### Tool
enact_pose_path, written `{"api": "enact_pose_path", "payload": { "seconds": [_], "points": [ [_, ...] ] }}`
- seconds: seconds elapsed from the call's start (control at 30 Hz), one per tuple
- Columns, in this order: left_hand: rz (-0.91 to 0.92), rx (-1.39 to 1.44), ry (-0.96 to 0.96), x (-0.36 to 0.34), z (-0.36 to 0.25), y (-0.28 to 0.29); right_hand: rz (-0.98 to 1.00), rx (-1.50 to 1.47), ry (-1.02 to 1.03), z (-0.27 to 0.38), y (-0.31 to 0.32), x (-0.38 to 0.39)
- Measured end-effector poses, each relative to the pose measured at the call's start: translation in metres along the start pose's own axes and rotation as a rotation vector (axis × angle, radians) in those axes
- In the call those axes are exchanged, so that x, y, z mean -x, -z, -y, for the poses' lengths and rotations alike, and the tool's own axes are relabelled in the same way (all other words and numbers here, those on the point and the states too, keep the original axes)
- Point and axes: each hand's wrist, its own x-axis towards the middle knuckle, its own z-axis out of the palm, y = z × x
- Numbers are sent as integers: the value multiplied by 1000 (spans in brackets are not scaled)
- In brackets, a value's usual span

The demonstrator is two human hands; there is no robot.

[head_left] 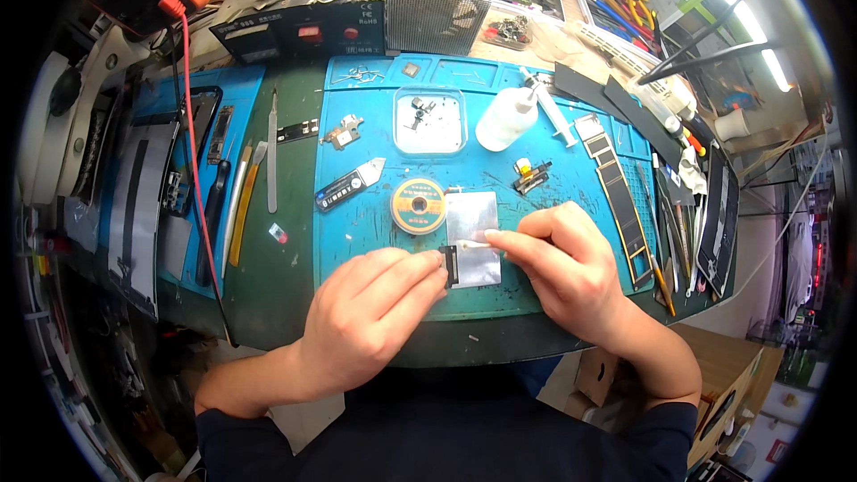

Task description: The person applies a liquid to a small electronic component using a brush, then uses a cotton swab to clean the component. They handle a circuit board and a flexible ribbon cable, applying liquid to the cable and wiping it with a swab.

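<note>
My left hand (368, 311) pinches a small black electronic part (450, 273) by its left edge, over the lower left of a flat silver metal plate (483, 266). From the right, my right hand (571, 270) grips a thin white cotton swab (470, 245) between thumb and fingers. The swab's tip is at the upper end of the black part; whether they touch I cannot tell. A round orange-labelled spool (418, 221) lies beside the plate's upper left edge. All of this is on a blue work mat (357, 254).
Behind the hands stand a clear dish (398, 136) of small parts and a white bottle (505, 123) with a syringe (557, 116) beside it. A utility blade (344, 188) lies at left, a long black strip frame (619, 201) at right. A red cable (194, 156) hangs at left.
</note>
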Motion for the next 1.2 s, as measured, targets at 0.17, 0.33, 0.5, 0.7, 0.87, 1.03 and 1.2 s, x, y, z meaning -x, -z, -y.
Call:
{"api": "enact_pose_path", "payload": {
  "seconds": [0.17, 0.33, 0.5, 0.7, 0.87, 1.03, 1.2],
  "points": [
    [30, -18, 6, -1, -4, 4, 19, 29, 13, -5, -2, 2],
    [71, -9, -18, 1, -3, 7, -4, 88, 6, -4, -1, 4],
    [99, 3, -7, 1, -4, 10, 20, 69, 106, -3, 3, -2],
    [114, -5, -11, 1, -3, 10, 2, 123, 80, -4, -4, -5],
    [95, 37, 40, 1, -7, 9, 16, 92, 80, 1, -8, -6],
    [80, 137, 138, -4, -6, 14, -138, 111, 19, -3, -4, -7],
    [24, 148, 147, -8, -3, 11, -127, -182, -96, 6, -13, -4]
  ]
}}
